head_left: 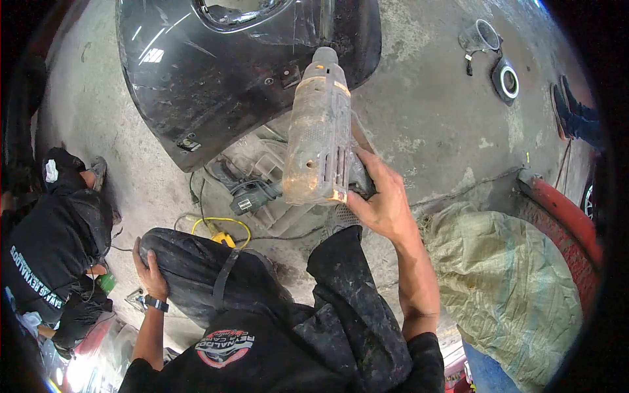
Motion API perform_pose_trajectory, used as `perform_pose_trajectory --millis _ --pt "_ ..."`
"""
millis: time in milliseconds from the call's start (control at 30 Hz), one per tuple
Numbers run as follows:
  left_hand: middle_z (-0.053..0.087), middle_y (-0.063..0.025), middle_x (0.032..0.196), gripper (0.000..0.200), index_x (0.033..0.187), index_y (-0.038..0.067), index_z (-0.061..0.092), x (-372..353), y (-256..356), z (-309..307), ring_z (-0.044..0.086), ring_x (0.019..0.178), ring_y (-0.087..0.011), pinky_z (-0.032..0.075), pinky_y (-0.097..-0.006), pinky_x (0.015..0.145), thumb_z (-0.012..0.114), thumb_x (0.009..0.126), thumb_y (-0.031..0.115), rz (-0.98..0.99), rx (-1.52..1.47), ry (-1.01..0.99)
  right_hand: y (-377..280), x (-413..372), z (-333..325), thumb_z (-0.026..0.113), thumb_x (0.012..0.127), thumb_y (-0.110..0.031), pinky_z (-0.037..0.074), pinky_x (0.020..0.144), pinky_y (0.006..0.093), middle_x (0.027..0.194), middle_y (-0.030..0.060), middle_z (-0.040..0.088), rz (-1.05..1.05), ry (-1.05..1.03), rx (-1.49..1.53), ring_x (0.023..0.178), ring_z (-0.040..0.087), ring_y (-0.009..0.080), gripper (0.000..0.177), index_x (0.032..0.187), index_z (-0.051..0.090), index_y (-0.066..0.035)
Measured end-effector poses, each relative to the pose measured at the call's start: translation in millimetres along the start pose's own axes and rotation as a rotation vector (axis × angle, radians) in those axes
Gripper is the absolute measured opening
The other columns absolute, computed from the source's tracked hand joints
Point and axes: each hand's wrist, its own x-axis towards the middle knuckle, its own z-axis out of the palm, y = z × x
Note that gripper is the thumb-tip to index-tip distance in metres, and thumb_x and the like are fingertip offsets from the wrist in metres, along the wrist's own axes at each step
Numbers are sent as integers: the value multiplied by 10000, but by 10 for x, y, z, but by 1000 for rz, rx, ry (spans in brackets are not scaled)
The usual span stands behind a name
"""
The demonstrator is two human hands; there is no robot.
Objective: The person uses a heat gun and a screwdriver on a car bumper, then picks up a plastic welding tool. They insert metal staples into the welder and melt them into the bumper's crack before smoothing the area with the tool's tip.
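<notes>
With your right hand [381, 196] wrapped around the heat gun [318, 134] just ahead of it and your left hand [152, 280] loosely spread on your knee [183, 262], steady the nozzle [325, 57] clear of the black car panel [216, 85] beyond.

"REYNALDO" stands on the wearer's black shirt [278, 357], "REYNALDOS" on a co-worker's top [56, 252].

Black panel [223, 82] obstructs beyond heat gun [318, 137]; floor [436, 114] rightward is open.

Auto-body workshop — black car panel [209, 85], heat gun [314, 134], concrete floor [429, 98].
</notes>
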Motion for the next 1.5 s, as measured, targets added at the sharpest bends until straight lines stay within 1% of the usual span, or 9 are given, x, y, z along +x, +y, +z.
perform_pose_trajectory --millis 667,1067,1100,1167,1233,1300,1367,1400,1500 --pt "560 -206 1363 549 1441 -16 462 -42 -13 -23 533 1242 -305 373 -389 1094 536 1010 315 24 26 17 10 42 -6 788 787 -195 534 871 452 1129 258 665 -14 8 -6 1021 671 422 599 1301 559 9" --pt "520 -207 1420 548 1455 -32 436 -19 -48 -20 507 1293 -312 351 -397 1125 529 1013 277 -1 -60 -28 76 14 11 797 761 -197 531 885 445 1140 277 655 -10 21 17 1035 665 434 638 1304 557 37" --pt "519 -213 1427 553 1462 -30 429 -13 -73 -22 500 1310 -323 349 -402 1131 526 1016 282 -19 -69 -28 116 19 -1 798 752 -192 529 889 438 1137 273 659 -14 20 -6 1033 670 423 642 1303 559 37" --pt "525 -238 1422 567 1462 -35 430 -2 96 -32 504 1311 -337 359 -400 1123 517 1023 313 3 87 -38 208 -39 7 799 736 -183 527 897 424 1131 264 665 13 -20 -19 1028 679 400 651 1302 564 38" --pt "516 -248 1431 559 1449 -43 440 -6 123 -33 500 1314 -353 361 -401 1119 537 1021 303 -38 41 -20 129 -36 27 791 719 -170 519 911 399 1131 247 675 152 -14 88 1030 689 342 654 1299 572 40" --pt "535 -243 1401 546 1439 -20 464 23 5 -22 508 1294 -362 348 -434 1127 589 992 269 126 220 36 112 -17 20 780 721 -157 513 919 381 1133 241 678 134 8 50 1037 687 309 643 1298 576 41" --pt "547 -233 1383 548 1434 2 479 22 137 31 515 1281 -362 338 -459 1133 626 966 246 342 405 82 130 -59 10 774 722 -149 509 923 369 1134 233 682 119 29 26 1039 684 286 637 1297 579 44" --pt "581 -198 1332 525 1375 36 545 47 298 71 526 1252 -371 350 -482 1113 698 903 207 452 439 103 150 -69 -8 774 723 -148 509 923 365 1133 228 684 105 40 21 1038 683 280 636 1296 579 47" --pt "620 -163 1274 474 1287 55 610 68 617 180 549 1206 -368 390 -475 1059 744 858 202 575 475 -82 160 -123 4 780 729 -139 507 920 353 1116 190 692 108 68 54 1019 666 236 625 1289 585 57"
